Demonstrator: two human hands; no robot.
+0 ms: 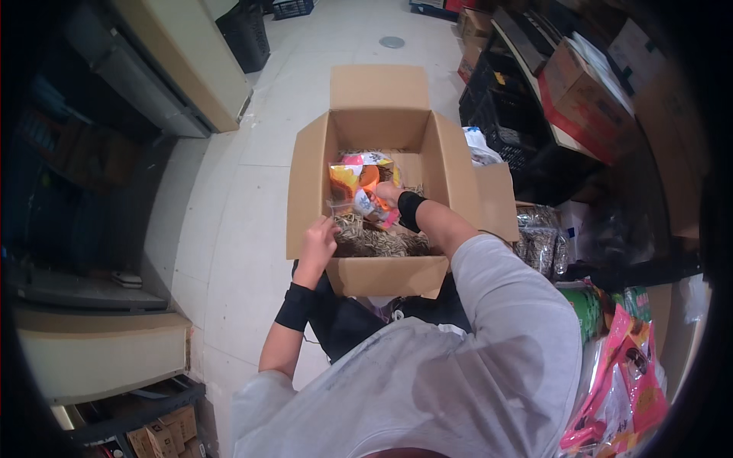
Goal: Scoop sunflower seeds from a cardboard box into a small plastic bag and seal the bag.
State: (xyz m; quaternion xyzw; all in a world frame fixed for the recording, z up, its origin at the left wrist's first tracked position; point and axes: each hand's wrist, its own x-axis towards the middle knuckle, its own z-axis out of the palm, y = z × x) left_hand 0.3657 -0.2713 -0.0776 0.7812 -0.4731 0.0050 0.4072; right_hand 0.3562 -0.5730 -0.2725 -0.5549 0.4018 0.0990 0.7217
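Observation:
An open cardboard box (389, 277) stands before me, with loose sunflower seeds in the shell (381, 243) along its near side. My right hand (387, 194) reaches into the box and grips an orange plastic scoop (369, 176). The scoop is over a colourful printed plastic bag (395, 172) that holds seeds. My left hand (322, 237) is at the box's near left edge, its fingers pinching the rim of a clear plastic bag (350, 220) with seeds in it. A yellow printed panel (345, 180) lies just left of the scoop.
Sealed clear bags of seeds (538, 243) stand right of the box. Pink printed packages (621, 378) lie at the lower right. Black plastic crates (504, 126) and a red-and-brown carton (584, 97) are at the upper right. A black basket (243, 37) stands by the wall at the upper left.

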